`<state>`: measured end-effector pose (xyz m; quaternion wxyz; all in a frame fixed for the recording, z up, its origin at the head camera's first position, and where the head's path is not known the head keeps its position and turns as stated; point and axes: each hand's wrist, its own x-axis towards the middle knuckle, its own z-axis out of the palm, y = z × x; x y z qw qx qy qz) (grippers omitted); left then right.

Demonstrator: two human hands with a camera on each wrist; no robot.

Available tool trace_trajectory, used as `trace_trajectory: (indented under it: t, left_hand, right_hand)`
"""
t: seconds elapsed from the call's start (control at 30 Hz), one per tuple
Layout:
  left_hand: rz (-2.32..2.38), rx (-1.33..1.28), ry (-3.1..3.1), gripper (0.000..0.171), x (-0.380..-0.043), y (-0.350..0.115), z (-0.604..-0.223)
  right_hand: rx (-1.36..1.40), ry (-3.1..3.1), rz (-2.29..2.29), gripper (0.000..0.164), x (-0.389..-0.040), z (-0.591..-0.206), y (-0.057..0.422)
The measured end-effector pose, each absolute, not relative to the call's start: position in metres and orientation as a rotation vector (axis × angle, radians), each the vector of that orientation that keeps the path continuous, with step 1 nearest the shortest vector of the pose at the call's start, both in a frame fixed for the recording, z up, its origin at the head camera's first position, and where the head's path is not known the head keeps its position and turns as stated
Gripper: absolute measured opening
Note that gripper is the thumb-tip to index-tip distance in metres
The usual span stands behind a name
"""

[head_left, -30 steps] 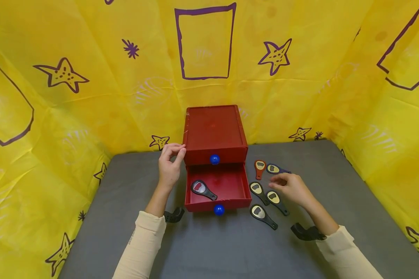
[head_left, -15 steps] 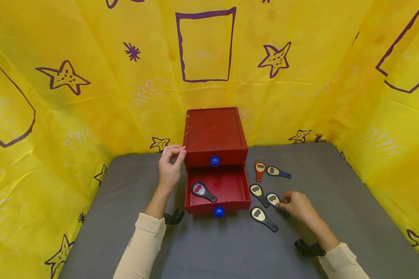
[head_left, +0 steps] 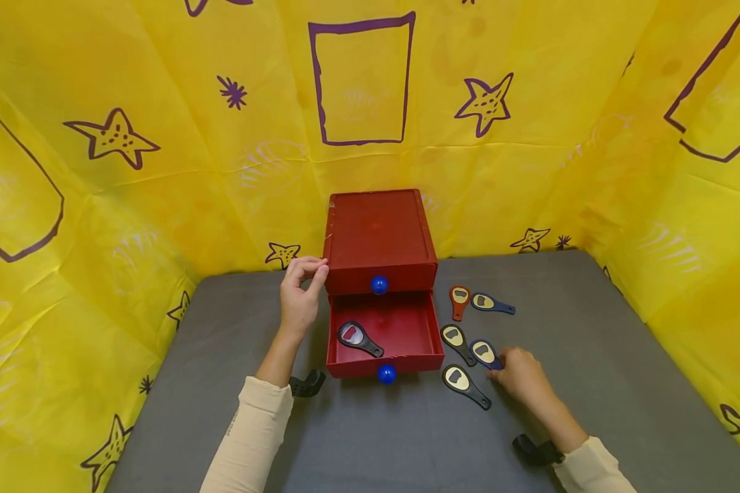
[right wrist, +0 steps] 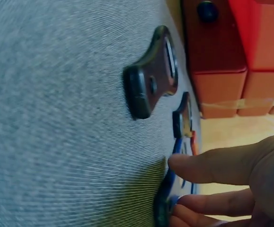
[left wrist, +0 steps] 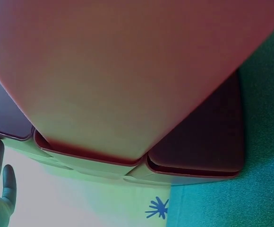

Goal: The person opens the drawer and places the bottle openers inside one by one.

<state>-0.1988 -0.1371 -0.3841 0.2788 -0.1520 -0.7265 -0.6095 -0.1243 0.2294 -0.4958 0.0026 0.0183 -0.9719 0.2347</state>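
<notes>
A red two-drawer cabinet (head_left: 376, 229) stands at the back with its lower drawer (head_left: 407, 322) pulled out. A black bottle opener (head_left: 359, 339) lies in that drawer. At the cabinet's upper left front edge rests my left hand (head_left: 299, 298), its fingers fairly straight and spread in the left wrist view. My right hand (head_left: 524, 376) pinches the handle of a dark blue bottle opener (head_left: 484, 352) between thumb and fingers; the hand hides the handle's end. Beside it lie two black openers, one nearer the drawer (head_left: 456, 341) and one in front (head_left: 465, 385).
Farther back on the grey table (head_left: 592, 329) lie a red bottle opener (head_left: 459, 301) and another blue one (head_left: 492, 303). Blue round knobs stick out from the upper (head_left: 379, 285) and lower drawer fronts. A yellow patterned cloth (head_left: 370, 164) walls the back and sides.
My right hand has moved down and toward me from above the table to the dark blue opener's handle and grips it. My left hand stays at the cabinet.
</notes>
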Motion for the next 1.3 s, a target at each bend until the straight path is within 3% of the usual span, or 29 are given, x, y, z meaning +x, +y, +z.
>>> trace_trajectory:
  t: [0.63, 1.3]
  left_hand:
    - [-1.638, -0.407, -1.955, 0.015, -0.200, -0.138, -0.385]
    - [-1.647, -0.411, -1.937, 0.015, -0.199, -0.138, -0.385]
  right_hand:
    - [0.029, -2.990, 0.765, 0.015, -0.124, -0.499, 0.232]
    - [-0.102, -2.982, 0.954, 0.032, -0.125, -0.492, 0.244]
